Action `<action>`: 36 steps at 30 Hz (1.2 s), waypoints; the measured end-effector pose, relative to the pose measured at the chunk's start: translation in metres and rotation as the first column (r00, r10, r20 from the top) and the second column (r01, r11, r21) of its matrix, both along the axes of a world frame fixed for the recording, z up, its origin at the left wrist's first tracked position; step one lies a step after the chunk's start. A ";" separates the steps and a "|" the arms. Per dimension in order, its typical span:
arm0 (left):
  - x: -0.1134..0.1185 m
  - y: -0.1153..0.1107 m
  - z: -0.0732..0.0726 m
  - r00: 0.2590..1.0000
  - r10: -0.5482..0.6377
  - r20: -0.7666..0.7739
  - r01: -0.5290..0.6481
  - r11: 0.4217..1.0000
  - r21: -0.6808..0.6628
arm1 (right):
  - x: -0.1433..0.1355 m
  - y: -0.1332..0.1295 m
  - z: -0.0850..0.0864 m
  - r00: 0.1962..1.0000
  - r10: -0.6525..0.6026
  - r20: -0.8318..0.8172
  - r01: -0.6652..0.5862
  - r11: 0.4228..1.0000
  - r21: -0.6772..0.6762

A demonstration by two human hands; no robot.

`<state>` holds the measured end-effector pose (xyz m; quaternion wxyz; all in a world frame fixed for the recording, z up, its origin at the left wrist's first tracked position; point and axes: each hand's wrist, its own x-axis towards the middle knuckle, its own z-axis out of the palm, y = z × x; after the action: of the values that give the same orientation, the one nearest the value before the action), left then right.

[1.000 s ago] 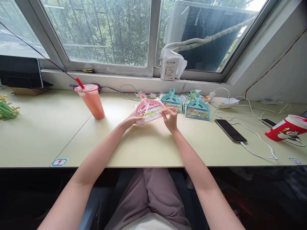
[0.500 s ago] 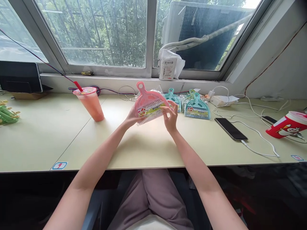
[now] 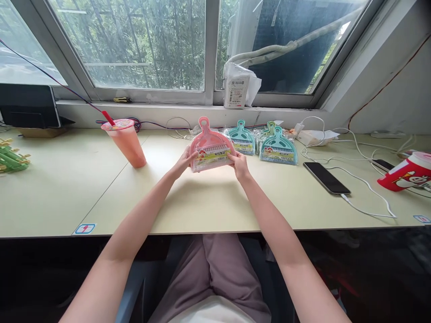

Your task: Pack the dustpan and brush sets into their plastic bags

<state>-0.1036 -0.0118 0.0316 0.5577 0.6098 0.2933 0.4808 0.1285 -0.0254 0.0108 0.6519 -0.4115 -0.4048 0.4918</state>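
Note:
Between my two hands is a pink mini dustpan-and-brush set (image 3: 210, 140) in clear plastic wrap, held above the table with its handle pointing up and its printed label facing me. My left hand (image 3: 184, 162) grips the lower left corner, thumb on the front. My right hand (image 3: 239, 164) grips the lower right corner in the same way, thumb by the label's end. The fingers behind the set are hidden. Behind and to the right lie wrapped teal sets (image 3: 279, 146), (image 3: 241, 137), with a green one (image 3: 270, 128) partly hidden among them.
A cup of orange drink (image 3: 125, 146) stands left on the table (image 3: 111, 202). Rightward are a charging phone (image 3: 326, 178), white cables (image 3: 373, 192) and a red cup (image 3: 406, 172). Green items (image 3: 13, 157) and a tablet (image 3: 28, 106) are far left. A tissue pack (image 3: 236, 92) sits on the sill.
My right hand has gone from pinching the wrap near the label to holding the lower right corner. The pink set has turned more upright and squarely towards me, shifting slightly right.

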 end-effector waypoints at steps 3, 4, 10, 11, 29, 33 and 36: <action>-0.005 -0.001 0.000 0.996 -0.076 -0.047 0.075 0.997 -0.015 | 0.001 0.004 -0.005 0.993 -0.085 -0.077 0.080 0.994 -0.073; -0.006 -0.001 -0.001 0.992 -0.099 -0.075 0.098 0.995 -0.016 | 0.002 0.006 -0.006 0.987 -0.126 -0.104 0.115 0.988 -0.103; -0.002 0.007 -0.012 0.968 -0.006 -0.250 0.003 1.000 -0.011 | 0.002 0.007 -0.010 0.957 -0.205 -0.204 0.162 0.965 -0.206; -0.001 0.008 -0.014 0.969 0.027 -0.245 -0.027 1.000 0.002 | 0.000 0.007 -0.009 0.960 -0.194 -0.202 0.151 0.966 -0.208; 0.019 0.023 -0.034 0.626 0.460 -0.630 -0.382 0.885 0.266 | 0.012 0.018 -0.020 0.625 -0.369 0.688 0.389 0.911 0.135; 0.048 0.041 -0.027 0.496 0.523 -0.694 -0.360 0.850 0.384 | 0.038 0.026 -0.014 0.464 -0.417 0.782 0.447 0.872 0.200; 0.079 0.061 -0.022 0.434 0.522 -0.734 -0.324 0.851 0.414 | 0.063 0.036 -0.012 0.300 -0.441 0.846 0.503 0.827 0.253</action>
<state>-0.0243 0.0494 0.0098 0.1455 0.7228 0.6102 0.2897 0.1914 0.0102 -0.0008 0.4490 -0.7224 -0.5259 0.0059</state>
